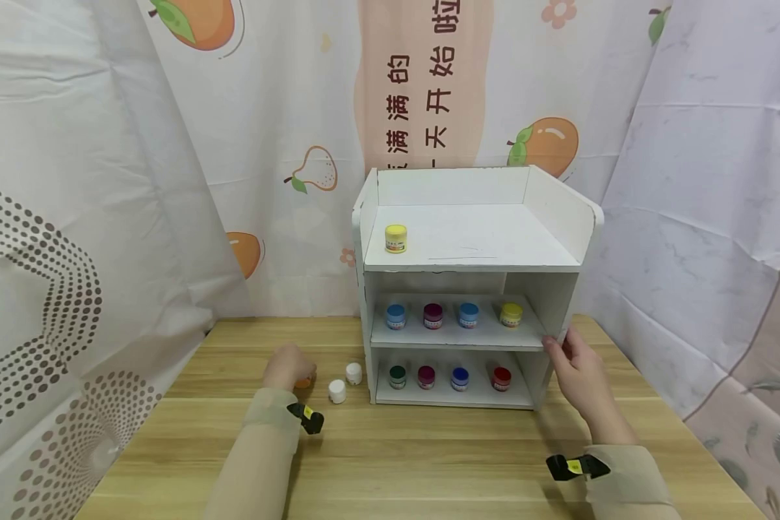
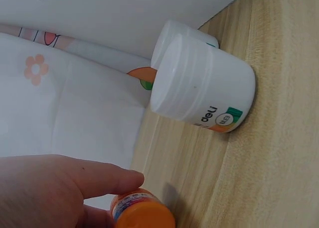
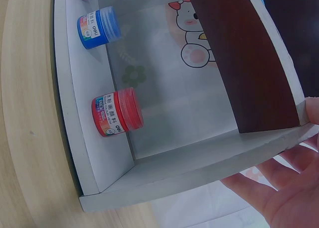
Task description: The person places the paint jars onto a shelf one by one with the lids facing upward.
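Observation:
My left hand pinches an orange paint jar low over the wooden table. The jar's lid faces a different way from the lids of two white paint jars standing upright nearby. In the head view most of the orange jar is hidden by the hand. A white shelf unit stands at centre right, and my right hand grips its right side panel. The thumb lies at the middle shelf's front edge, with the fingers spread along the panel's outer side.
One yellow jar sits on the top shelf. The middle shelf bears blue, purple and yellow jars; below are green, purple, blue and red ones. Printed curtains hang behind the table and along its sides.

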The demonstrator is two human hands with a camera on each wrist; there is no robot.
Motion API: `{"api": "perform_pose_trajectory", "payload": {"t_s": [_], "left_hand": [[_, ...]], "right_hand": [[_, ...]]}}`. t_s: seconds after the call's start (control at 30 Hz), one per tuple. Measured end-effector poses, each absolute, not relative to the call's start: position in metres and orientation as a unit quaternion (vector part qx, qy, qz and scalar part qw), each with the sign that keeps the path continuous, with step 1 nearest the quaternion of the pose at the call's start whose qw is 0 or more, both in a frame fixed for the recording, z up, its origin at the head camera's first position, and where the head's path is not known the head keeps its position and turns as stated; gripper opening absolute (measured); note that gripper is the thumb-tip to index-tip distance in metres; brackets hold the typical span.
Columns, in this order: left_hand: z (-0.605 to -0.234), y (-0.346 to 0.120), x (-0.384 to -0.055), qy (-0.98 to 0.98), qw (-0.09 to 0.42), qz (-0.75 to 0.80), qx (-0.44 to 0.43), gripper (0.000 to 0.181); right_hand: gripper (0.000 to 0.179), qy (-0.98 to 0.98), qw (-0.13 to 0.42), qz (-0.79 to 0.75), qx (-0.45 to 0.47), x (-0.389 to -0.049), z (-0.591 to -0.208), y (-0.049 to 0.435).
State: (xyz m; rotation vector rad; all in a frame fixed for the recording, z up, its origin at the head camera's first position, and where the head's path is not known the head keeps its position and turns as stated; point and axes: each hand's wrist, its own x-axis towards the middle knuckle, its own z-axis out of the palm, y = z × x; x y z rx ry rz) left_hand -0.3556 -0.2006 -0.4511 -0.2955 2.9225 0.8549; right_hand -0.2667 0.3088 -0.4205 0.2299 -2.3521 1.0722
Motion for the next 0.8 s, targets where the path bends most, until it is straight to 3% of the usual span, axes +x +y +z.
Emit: {"api": "perform_pose_trajectory", "payload": {"t_s": [0.33, 0.8], "left_hand": [[-0.435, -0.202, -0.345, 0.958, 0.036, 0.28, -0.051, 0.026], [-0.408, -0.208, -0.334, 0.963, -0.028, 0.267, -0.013, 0.031]], "right_hand": [[0.046, -0.872, 0.275, 0.396, 0.086, -0.267, -0.422, 0.308], [0.047, -0.871, 0.279, 0.394, 0.089, -0.267, -0.421, 0.308]]}}
